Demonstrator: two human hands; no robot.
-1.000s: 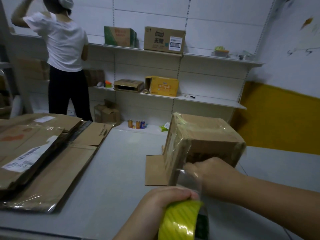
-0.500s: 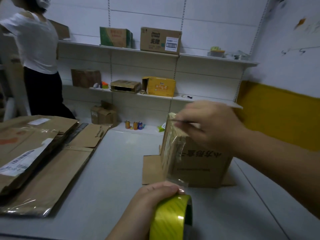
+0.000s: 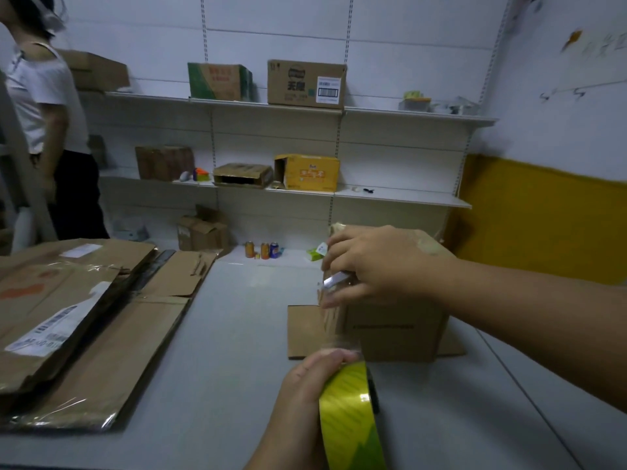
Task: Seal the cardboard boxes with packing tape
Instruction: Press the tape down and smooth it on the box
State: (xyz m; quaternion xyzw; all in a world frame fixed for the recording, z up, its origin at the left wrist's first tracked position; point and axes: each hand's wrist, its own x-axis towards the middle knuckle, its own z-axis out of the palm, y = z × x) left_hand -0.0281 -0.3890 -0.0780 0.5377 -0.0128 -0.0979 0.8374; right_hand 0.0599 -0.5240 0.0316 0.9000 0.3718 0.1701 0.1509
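The cardboard box (image 3: 393,327) is plain brown, with a dark printed line across its near face. In front of it, the tape roll (image 3: 353,415) is glossy yellow streaked with green. The table (image 3: 237,334) under the box is pale grey. Left of the box, the flattened cardboard (image 3: 84,317) is brown with white barcode labels. Behind the box sit a bright yellow carton (image 3: 312,173) and a green carton (image 3: 217,81). To its right runs a mustard wall band (image 3: 543,225).

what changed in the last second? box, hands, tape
The box went from tilted to sitting flat on the table. The right hand rose from its lower front to its upper left corner and presses the clear tape strip there. Unchanged: the left hand grips the tape roll; the flattened cardboard lies at left.
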